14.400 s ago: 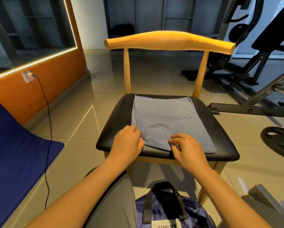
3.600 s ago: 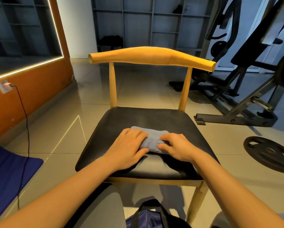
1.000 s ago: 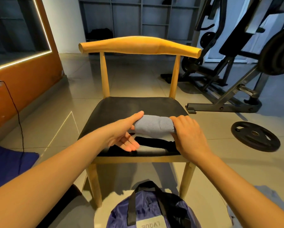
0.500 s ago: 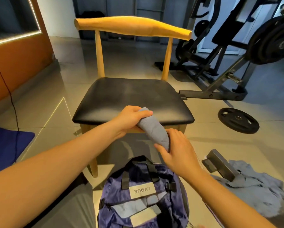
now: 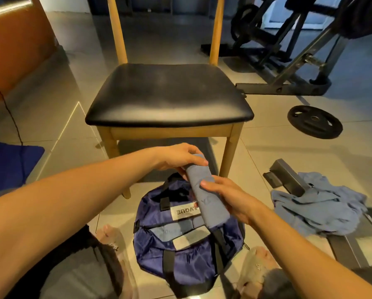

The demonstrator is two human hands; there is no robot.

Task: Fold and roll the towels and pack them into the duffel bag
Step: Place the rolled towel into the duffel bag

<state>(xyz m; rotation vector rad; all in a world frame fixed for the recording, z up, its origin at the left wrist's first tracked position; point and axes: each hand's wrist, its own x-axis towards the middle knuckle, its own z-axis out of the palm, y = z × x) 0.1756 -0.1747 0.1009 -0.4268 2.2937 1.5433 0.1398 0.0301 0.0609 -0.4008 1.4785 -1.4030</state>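
A: Head view, first entry?
B: Rolled towel [image 5: 206, 197], grey-blue, tilting from upper left down to lower right, hanging in the air just above the duffel bag [image 5: 180, 251].
A: What is holding it?
B: The left hand [image 5: 178, 157] is gripping the upper end, with fingers and thumb curling round it. The right hand [image 5: 230, 199] is gripping the lower half, with the thumb lying across the top of the roll and the fingers wrapping underneath.
A: Bag entry?
B: Navy with black straps and a white label, sitting on the tiled floor just in front of the chair [image 5: 170, 93]. Its top is gaping, and grey-blue cloth is showing in the opening.
A: Remaining stock?
B: A pile of towels [image 5: 318, 208] in the same colour is lying crumpled on the floor to the right, touching a metal bar [image 5: 286, 178]. The chair is showing a black seat on wooden legs. A weight plate [image 5: 314, 124] is lying flat on the floor right of the chair. A gym machine [image 5: 288, 61] is standing behind the plate. A blue mat [image 5: 6, 165] is showing at the left edge.
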